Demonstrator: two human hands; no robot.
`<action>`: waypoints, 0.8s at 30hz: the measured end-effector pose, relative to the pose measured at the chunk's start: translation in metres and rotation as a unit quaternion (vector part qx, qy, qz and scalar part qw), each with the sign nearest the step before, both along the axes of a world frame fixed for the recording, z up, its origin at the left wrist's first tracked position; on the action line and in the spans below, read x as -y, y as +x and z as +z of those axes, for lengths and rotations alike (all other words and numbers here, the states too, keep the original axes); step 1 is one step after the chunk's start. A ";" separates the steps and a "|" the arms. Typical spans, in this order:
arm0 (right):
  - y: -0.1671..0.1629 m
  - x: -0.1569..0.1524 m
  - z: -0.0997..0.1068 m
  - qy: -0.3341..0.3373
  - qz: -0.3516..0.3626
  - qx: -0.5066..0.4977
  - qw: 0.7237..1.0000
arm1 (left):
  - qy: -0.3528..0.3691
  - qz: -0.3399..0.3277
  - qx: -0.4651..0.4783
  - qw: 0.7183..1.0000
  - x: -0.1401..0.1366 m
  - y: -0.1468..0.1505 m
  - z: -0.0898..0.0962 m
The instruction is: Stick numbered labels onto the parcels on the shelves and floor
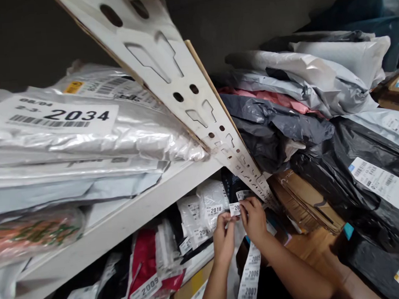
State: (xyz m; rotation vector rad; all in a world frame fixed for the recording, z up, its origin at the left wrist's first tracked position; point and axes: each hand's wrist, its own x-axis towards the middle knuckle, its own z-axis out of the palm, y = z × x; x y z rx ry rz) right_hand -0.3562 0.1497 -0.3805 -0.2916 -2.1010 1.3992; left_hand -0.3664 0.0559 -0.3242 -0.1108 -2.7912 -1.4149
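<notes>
A small white number label (234,209), its printed digits starting with 20, is held up at the lower shelf. My right hand (255,219) pinches its right end, and the fingers cover the rest of the number. Closed at the label's lower left edge is my left hand (225,232), thumb and fingertips together on it. Below my right wrist hangs a long strip of number labels (251,274), with 2005, 2006 and 2007 readable. Just behind the hands stand white plastic parcels (212,197), one labelled 2018. Beside them is a dark parcel (230,181).
A perforated metal shelf post (195,94) slants across the view. On the left, the upper shelf (174,181) bears bagged parcels (79,115), one marked 2034. A red parcel (142,260) stands below. Black bags (353,169) and a cardboard box (307,196) are piled at right.
</notes>
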 end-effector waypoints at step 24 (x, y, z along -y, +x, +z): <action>0.017 -0.016 -0.037 0.059 0.093 -0.093 0.990 | -0.411 0.030 0.144 0.900 -0.027 0.003 0.036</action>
